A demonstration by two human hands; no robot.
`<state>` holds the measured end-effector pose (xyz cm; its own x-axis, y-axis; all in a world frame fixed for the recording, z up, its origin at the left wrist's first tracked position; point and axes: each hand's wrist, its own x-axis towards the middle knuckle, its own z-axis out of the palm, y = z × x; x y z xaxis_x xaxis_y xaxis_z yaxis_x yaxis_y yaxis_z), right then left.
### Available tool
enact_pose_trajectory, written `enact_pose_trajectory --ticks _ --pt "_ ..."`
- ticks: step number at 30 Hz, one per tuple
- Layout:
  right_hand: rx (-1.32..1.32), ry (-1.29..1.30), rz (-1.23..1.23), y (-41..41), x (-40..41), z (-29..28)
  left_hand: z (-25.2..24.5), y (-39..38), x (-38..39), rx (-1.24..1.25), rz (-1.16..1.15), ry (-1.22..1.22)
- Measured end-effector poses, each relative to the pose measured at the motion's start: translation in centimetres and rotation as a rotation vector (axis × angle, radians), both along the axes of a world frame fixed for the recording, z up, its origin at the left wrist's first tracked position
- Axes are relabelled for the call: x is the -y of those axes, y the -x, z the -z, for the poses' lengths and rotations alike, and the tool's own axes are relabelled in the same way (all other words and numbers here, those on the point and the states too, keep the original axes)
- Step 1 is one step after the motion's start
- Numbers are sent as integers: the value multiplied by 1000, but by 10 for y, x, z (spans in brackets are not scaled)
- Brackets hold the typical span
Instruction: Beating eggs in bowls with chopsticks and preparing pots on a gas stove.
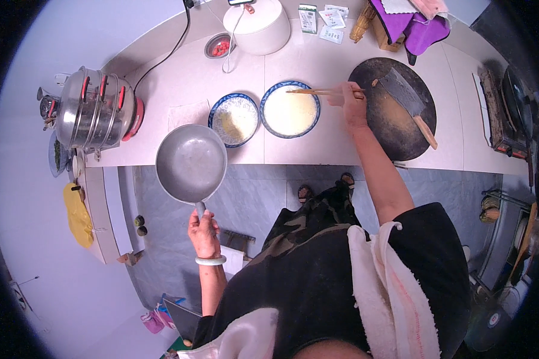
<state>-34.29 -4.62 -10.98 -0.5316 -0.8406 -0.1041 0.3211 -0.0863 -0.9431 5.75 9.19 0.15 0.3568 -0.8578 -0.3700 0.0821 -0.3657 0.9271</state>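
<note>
My left hand (204,233) grips the handle of a grey metal pan (192,164), whose bowl hangs by the counter's front edge and looks bare inside. A pair of wooden chopsticks (316,91) is in my right hand (354,105), their tips over a blue-rimmed bowl (290,109) of pale yellow liquid. Left of that bowl stands a second blue-rimmed bowl (234,120) with some yellowish matter in it. Right of my right hand, a cleaver (403,92) with a wooden handle lies on a round dark chopping board (373,130).
A tiered steel steamer (94,110) stands at the left. Along the back are a metal bowl of red pieces (219,46), a white lidded pot (257,27) with a cable, several packets (332,19) and purple cloth (426,33). A stove (498,112) is at the right.
</note>
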Motion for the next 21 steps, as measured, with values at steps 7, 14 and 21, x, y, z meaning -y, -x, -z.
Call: enact_pose_trajectory --ticks 7,14,21 --pt "30 33 2 -6 -11 -15 0 0 -1 -30 -33 2" --pt "59 64 53 -10 6 -1 -1 3 2 -12 9 3" --pt "41 41 58 4 -5 -6 -3 5 3 -13 0 13"
